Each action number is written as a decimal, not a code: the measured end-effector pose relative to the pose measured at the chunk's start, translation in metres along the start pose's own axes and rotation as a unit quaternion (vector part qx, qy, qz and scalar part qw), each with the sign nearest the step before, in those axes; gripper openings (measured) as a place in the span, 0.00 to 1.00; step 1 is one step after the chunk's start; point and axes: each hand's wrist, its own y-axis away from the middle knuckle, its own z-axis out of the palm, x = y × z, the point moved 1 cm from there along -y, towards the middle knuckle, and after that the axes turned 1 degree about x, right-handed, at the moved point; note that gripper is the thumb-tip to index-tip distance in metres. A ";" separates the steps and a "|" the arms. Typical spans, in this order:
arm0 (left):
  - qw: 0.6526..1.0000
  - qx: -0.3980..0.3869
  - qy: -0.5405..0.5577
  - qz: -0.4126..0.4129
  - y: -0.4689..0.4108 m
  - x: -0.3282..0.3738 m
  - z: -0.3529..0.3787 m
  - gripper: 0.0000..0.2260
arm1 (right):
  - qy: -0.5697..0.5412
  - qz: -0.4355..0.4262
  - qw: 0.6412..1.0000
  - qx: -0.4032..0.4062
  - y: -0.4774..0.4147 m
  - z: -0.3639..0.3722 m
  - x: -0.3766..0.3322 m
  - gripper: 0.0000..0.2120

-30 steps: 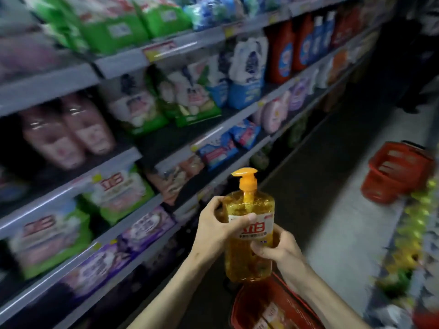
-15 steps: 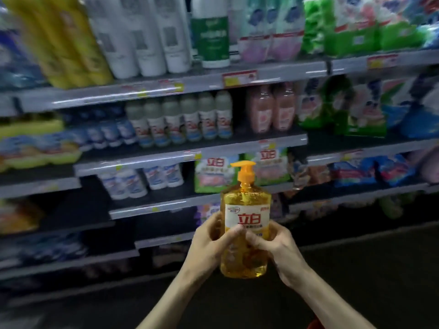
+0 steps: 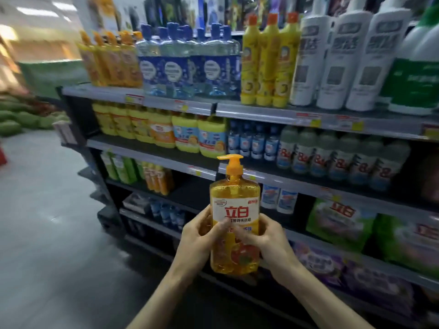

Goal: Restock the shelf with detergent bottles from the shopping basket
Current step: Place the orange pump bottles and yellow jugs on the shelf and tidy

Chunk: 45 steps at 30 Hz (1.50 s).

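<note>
Bottle: we hold a clear orange plastic pump bottle of detergent [image 3: 234, 211] with a white label and red characters. It is upright and in mid-air, just in front of the shelving.
Pump: its orange pump head [image 3: 231, 160] overlaps a grey shelf edge in our view.
Left hand: our left hand [image 3: 197, 236] is wrapped round the bottle's left side, with the thumb lying across the lower label.
Right hand: our right hand [image 3: 269, 241] clasps the right side, thumb on the front and fingers curled behind.
Shelving: a dark metal shelf unit with grey price rails [image 3: 261, 115] stands beyond the bottle.
Behind the bottle: the shelf board shows dark here, with small orange bottles [image 3: 158, 179] to the left and white-and-blue bottles [image 3: 279, 198] to the right.
Shelf above: yellow tubs with orange and blue labels [image 3: 187, 135] stand here. To the right are small blue-labelled bottles [image 3: 251, 141] and pale grey-green bottles [image 3: 332, 157].
Top shelf: clear blue bottles [image 3: 185, 65], yellow bottles with orange caps [image 3: 263, 60] and tall white bottles [image 3: 344, 60] stand side by side.
Lower right: green bags [image 3: 339, 222] lie here, with purple bags [image 3: 356, 276] beneath them, all blurred.
Floor: a grey glossy floor [image 3: 35, 233] lies to the left.
</note>
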 end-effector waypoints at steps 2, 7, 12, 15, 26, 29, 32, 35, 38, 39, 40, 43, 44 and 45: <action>0.999 0.031 0.001 0.006 -0.012 0.008 -0.020 0.14 | -0.002 -0.003 0.999 -0.034 -0.027 0.017 -0.009 0.25; 0.993 0.111 -0.015 0.021 -0.044 0.021 -0.064 0.17 | 0.001 -0.022 0.990 -0.138 -0.095 0.052 -0.038 0.27; 0.983 0.180 -0.028 0.021 -0.085 0.040 -0.101 0.19 | 0.001 -0.046 0.974 -0.222 -0.162 0.080 -0.073 0.25; 0.975 0.215 -0.038 0.032 -0.107 0.054 -0.119 0.18 | 0.003 -0.063 0.965 -0.255 -0.198 0.098 -0.096 0.27; 0.951 0.290 -0.065 0.083 -0.169 0.102 -0.227 0.19 | 0.001 -0.147 0.945 -0.291 -0.294 0.197 -0.163 0.27; 0.949 0.290 -0.063 0.103 -0.183 0.111 -0.268 0.16 | 0.005 -0.165 0.943 -0.288 -0.315 0.234 -0.181 0.29; 0.946 0.287 -0.066 0.134 -0.199 0.115 -0.313 0.15 | 0.002 -0.182 0.942 -0.283 -0.335 0.274 -0.198 0.30; 0.944 0.285 -0.056 0.158 -0.217 0.120 -0.359 0.16 | 0.005 -0.195 0.944 -0.265 -0.355 0.314 -0.214 0.32; 0.945 0.268 -0.066 0.175 -0.241 0.125 -0.406 0.17 | 0.012 -0.206 0.946 -0.249 -0.380 0.350 -0.228 0.33; 0.947 0.259 -0.067 0.179 -0.249 0.126 -0.421 0.17 | 0.013 -0.208 0.948 -0.240 -0.389 0.361 -0.232 0.32; 0.949 0.249 -0.068 0.179 -0.258 0.127 -0.435 0.18 | 0.012 -0.212 0.949 -0.231 -0.397 0.371 -0.235 0.31; 0.956 0.218 -0.079 0.182 -0.287 0.128 -0.473 0.19 | 0.013 -0.224 0.953 -0.205 -0.425 0.398 -0.241 0.29; 0.957 0.209 -0.084 0.185 -0.298 0.127 -0.483 0.19 | 0.014 -0.227 0.954 -0.196 -0.435 0.404 -0.243 0.30; 0.958 0.202 -0.086 0.186 -0.310 0.127 -0.492 0.19 | 0.016 -0.231 0.954 -0.189 -0.447 0.409 -0.244 0.30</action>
